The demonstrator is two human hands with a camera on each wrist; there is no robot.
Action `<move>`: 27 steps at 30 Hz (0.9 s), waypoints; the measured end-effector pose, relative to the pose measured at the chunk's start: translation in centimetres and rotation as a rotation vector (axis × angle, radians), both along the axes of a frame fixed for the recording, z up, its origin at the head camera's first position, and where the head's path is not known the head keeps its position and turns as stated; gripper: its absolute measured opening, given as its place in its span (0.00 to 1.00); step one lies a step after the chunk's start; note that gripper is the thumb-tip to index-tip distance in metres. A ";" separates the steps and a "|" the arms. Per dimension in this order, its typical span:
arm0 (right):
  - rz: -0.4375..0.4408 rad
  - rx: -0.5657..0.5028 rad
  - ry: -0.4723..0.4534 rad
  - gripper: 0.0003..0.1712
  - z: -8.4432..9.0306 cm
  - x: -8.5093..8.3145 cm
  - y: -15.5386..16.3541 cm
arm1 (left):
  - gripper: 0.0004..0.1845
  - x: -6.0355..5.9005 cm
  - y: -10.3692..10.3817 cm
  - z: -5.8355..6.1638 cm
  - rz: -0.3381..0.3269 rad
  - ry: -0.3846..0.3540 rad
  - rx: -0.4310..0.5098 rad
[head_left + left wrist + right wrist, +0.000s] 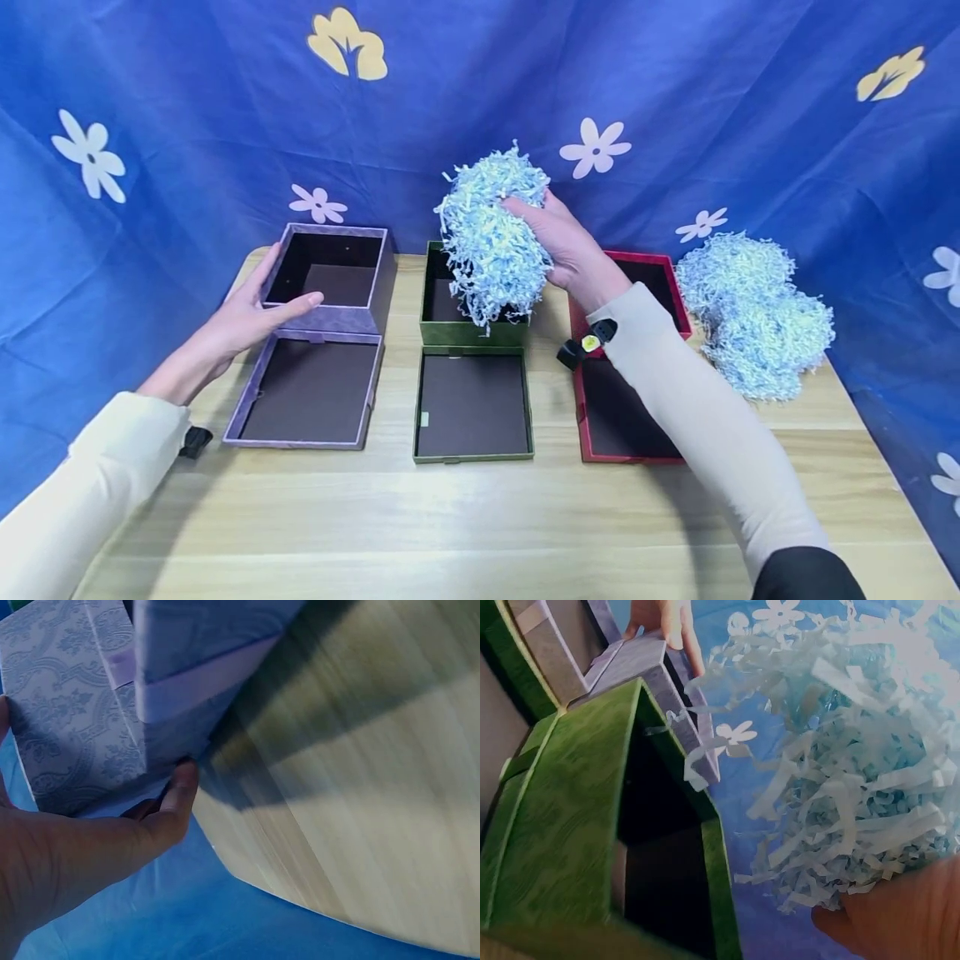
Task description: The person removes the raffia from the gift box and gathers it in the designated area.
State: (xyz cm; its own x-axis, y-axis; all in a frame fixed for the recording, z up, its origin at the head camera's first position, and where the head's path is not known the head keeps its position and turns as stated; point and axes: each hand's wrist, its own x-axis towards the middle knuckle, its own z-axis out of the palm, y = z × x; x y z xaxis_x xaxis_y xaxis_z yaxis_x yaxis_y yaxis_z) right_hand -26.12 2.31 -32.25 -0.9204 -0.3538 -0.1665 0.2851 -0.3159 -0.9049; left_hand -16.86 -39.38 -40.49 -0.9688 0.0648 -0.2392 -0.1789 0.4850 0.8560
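Note:
My right hand (566, 242) grips a big fluffy clump of pale blue shredded paper (495, 233) above the green box (474, 333). A few loose strands hang from it in the right wrist view, where the dark inside of the green box shows to the left. My left hand (240, 321) rests at the near left corner of the purple box (337, 319), fingers straight along its side and thumb stretched across the front. Patterned sides of that box appear beside the hand in the left wrist view. Both boxes stand with their lids folded down toward me.
A red box (678, 287) stands on the right, partly hidden by my right arm. Beyond it lies more blue shredded paper (757, 321). The purple lid (307, 392), green lid (474, 408) and red lid (622, 408) lie flat on the wooden table (450, 533). A blue curtain (465, 83) hangs behind.

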 end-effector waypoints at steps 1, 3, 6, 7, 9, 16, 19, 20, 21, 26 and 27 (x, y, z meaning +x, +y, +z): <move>0.013 -0.038 -0.007 0.32 -0.1 0.1 0.3 | 0.60 0.0 -0.1 0.0 -0.001 -0.001 -0.008; 0.021 -0.068 -0.015 0.30 -0.3 0.3 1.1 | 0.60 0.0 -0.3 0.0 -0.006 -0.002 -0.021; 0.028 -0.097 -0.024 0.28 -0.5 0.7 2.4 | 0.60 -0.1 -0.3 0.0 -0.014 0.003 -0.023; 0.017 -0.092 -0.027 0.28 -0.5 0.8 2.9 | 0.60 -0.2 -0.2 -0.1 -0.017 0.005 -0.021; 0.003 -0.077 -0.030 0.28 -0.6 1.1 3.9 | 0.60 -0.3 -0.1 -0.2 -0.022 0.009 -0.018; -0.117 0.206 -0.095 0.48 -0.3 2.6 8.1 | 0.59 -0.8 0.2 -0.4 -0.035 0.038 -0.032; -0.142 0.293 -0.124 0.58 -0.1 3.0 9.9 | 0.59 -0.7 0.1 -0.4 -0.034 0.037 -0.038; -0.147 0.331 -0.133 0.60 -0.1 3.2 10.6 | 0.59 -0.6 0.0 -0.5 -0.032 0.034 -0.039; -0.147 0.384 -0.148 0.65 0.0 3.5 11.3 | 0.59 -0.5 -0.1 -0.5 -0.031 0.031 -0.043; -0.111 0.548 -0.171 0.74 -0.3 5.1 15.3 | 0.59 -0.2 -0.7 -0.8 -0.021 0.027 -0.062; -0.104 0.565 -0.170 0.74 -0.4 5.4 16.1 | 0.59 -0.1 -0.8 -0.8 -0.020 0.026 -0.063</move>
State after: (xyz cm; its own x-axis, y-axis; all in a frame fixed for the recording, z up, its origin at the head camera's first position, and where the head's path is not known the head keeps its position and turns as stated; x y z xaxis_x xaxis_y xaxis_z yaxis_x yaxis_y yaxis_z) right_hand -20.74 18.44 -32.64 -0.8896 -0.0771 -0.4501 0.4336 0.1668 -0.8855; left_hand -16.98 -40.17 -41.27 -0.9735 0.0698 -0.2178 -0.1464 0.5417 0.8277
